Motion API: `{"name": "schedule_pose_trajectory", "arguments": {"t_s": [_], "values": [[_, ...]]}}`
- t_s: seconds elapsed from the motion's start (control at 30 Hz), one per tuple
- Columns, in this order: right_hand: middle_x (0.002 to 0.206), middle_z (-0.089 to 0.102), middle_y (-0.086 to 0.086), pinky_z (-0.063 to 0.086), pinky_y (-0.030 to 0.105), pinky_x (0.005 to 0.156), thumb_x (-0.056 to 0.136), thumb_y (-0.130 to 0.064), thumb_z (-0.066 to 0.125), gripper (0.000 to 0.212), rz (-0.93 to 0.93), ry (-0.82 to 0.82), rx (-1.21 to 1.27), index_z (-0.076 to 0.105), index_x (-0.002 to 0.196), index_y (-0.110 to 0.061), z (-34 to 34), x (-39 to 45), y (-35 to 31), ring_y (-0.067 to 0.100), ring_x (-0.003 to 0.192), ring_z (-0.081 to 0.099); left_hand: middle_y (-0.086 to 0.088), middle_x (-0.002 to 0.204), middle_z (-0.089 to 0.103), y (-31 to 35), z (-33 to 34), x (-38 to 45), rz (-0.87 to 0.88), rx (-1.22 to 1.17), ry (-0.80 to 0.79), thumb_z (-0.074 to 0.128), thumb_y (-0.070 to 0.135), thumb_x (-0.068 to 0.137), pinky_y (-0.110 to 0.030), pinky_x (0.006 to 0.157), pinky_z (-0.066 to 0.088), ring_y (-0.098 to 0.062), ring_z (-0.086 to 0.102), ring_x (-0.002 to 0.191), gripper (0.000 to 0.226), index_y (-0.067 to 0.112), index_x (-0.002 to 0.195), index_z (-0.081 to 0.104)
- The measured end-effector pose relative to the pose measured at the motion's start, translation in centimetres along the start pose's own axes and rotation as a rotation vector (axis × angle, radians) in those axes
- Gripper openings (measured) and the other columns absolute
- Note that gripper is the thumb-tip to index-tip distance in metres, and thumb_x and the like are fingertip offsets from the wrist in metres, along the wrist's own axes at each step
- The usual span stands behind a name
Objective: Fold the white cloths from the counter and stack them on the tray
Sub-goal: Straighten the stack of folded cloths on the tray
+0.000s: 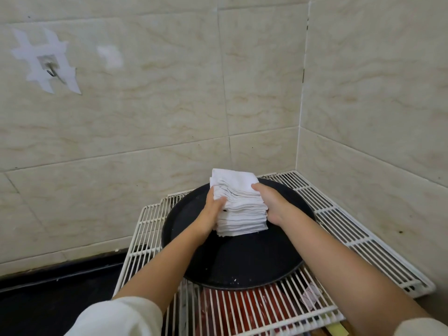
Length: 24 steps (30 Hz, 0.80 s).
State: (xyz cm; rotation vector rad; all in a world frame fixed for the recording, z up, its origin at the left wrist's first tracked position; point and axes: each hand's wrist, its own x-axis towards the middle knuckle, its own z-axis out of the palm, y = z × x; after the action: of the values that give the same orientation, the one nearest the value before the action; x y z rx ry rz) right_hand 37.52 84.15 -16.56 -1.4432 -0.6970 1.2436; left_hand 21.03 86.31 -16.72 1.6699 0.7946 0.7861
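Two hands are applied to one stack of folded white cloths [238, 209], one on each flank. Left hand [214, 209]: pressed to the left face of the stack, thumb curled onto the near face, remaining fingers hidden behind the cloth. Right hand [271, 202]: laid flat along the right face, fingers extended toward the upper rear corner, palm against the layered edges. Grip from both sides is confirmed; whether the stack bears its full weight on the surface below cannot be determined.

Stack condition: many layers, edges roughly aligned, upper layers leaning slightly to the rear left. Location: rear half of a round black tray [240, 265], bottom layer at or touching the tray floor. Small pale specks show on the tray's near portion.

Tray sits on white wire racks [344, 214], laid flat and overlapping, set into the corner of two beige tiled walls [157, 117]. Red items [240, 309] are visible beneath the near rack bars; their nature cannot be determined. Black counter [60, 287] extends to the left of the racks. Metal hook [49, 69] on a white adhesive patch is fixed to the left wall, upper area. Light sleeves cover both upper arms at the bottom edge of the view.
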Motion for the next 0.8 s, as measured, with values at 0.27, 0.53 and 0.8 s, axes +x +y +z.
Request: {"name": "schedule_pose_trajectory", "arguments": {"t_s": [0.27,0.53,0.8], "values": [[0.109,0.058,0.014,0.04,0.034,0.085,0.093,-0.019,0.042,0.025,-0.284,0.11,-0.398,0.058,0.103,-0.004,-1.1,-0.9,-3.0,0.025,0.11,0.051,-0.01,0.144,0.043,3.1,-1.9,3.5,0.007,0.216,0.363,0.033,0.028,0.1,-0.034,0.113,0.025,-0.022,0.036,0.135,0.04,0.009,0.129,0.053],[0.148,0.037,0.007,0.023,0.026,0.111,0.095,-0.01,0.038,0.039,-0.446,0.0,-0.77,0.045,0.133,-0.008,-0.7,0.9,-6.6,0.018,0.137,0.032,-0.016,0.127,0.058,6.1,-1.0,7.4,-0.092,0.68,0.178,0.046,0.019,0.093,-0.031,0.101,0.039,-0.026,0.053,0.119,0.031,0.004,0.116,0.06],[0.145,0.041,0.004,0.027,0.03,0.106,0.1,-0.032,0.019,0.044,-0.292,-0.279,-1.31,0.044,0.133,-0.015,0.9,2.8,-5.6,0.02,0.134,0.036,-0.012,0.139,0.036,2.6,-1.4,5.0,-0.168,0.845,-0.005,0.026,0.042,0.069,-0.049,0.11,0.026,-0.026,0.026,0.132,0.072,-0.001,0.125,0.039]]}}
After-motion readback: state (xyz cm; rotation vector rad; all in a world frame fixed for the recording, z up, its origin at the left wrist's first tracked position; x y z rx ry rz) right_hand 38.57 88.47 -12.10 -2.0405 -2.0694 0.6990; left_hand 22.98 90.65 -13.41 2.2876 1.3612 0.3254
